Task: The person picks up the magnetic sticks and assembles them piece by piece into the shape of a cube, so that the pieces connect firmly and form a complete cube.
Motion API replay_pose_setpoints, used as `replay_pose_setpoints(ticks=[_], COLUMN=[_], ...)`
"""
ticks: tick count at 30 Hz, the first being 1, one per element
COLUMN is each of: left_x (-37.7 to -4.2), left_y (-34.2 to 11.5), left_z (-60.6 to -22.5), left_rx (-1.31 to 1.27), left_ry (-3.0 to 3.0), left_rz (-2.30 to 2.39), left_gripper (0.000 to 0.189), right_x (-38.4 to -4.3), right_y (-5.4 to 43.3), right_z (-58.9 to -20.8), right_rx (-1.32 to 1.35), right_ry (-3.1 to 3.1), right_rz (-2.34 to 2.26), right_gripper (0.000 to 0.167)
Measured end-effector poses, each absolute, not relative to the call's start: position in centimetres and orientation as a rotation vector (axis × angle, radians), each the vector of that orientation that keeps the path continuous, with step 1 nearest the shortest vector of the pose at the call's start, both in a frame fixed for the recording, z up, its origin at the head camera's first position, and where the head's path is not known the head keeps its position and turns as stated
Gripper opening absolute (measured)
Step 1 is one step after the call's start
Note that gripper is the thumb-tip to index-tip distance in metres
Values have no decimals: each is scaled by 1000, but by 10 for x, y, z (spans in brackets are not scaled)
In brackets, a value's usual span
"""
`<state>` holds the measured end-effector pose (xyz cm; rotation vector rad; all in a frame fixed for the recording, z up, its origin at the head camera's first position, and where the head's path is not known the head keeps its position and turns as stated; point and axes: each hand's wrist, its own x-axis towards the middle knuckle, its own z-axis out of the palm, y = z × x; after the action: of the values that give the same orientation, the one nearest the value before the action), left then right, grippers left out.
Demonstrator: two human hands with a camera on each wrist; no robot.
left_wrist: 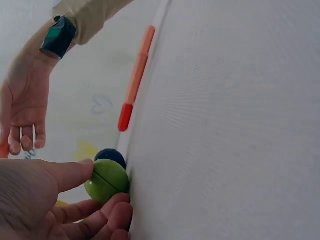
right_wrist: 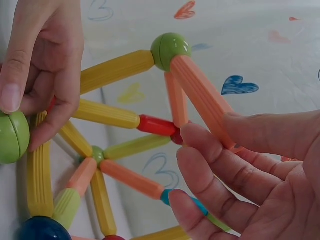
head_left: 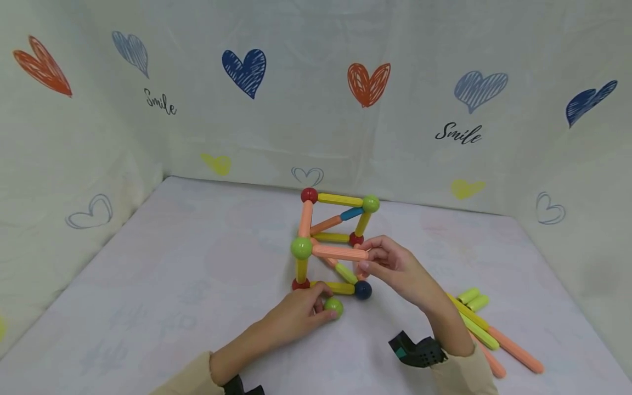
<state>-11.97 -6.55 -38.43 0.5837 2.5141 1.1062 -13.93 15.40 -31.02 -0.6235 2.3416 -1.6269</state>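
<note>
A frame of coloured sticks and balls stands on the table, with a green corner ball (head_left: 301, 248) at its upper front left. From that ball a salmon stick (head_left: 338, 252) reaches rightward, and my right hand (head_left: 395, 269) pinches its far end between thumb and fingers. Low in front, my left hand (head_left: 298, 311) holds a loose green ball (left_wrist: 107, 181) between thumb and fingers, down at the table surface. Just behind it sits a dark blue ball (head_left: 362, 290) at the frame's lower front right. My left fingers partly cover the yellow bottom stick (head_left: 340, 288) and overlap a red ball (head_left: 300, 283).
To the right of my right forearm lie spare sticks: long salmon-and-yellow ones (head_left: 515, 349), a lime stick (head_left: 480, 332) and short lime pieces (head_left: 477, 302). A white curtain (head_left: 306, 126) printed with hearts surrounds the white table (head_left: 197, 263) at the back and sides.
</note>
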Motion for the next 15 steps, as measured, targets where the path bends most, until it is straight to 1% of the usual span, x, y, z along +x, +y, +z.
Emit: replay_pose_setpoints(ticks=[5,7,12,15], left_x=[-115,-112,-105,-108], left_y=[-67,-69,-75,-83], left_z=[-372,-362,-338,-331], left_rx=[598,642,892,1008], left_ry=[2542,2593,2783,2913], left_rz=[1071,1091,1438,1604], left_gripper=[38,33,18,23], right_x=[-138,-138,-138,-139], right_y=[155,155,156,156], right_z=[-310,-310,-311,-311], right_rx=[-643,-656,-679,-673], right_ry=[2347,2339,2320,2319], right_rz=[-1633,-1642,-1661,-1660], right_gripper=[35,35,34,35])
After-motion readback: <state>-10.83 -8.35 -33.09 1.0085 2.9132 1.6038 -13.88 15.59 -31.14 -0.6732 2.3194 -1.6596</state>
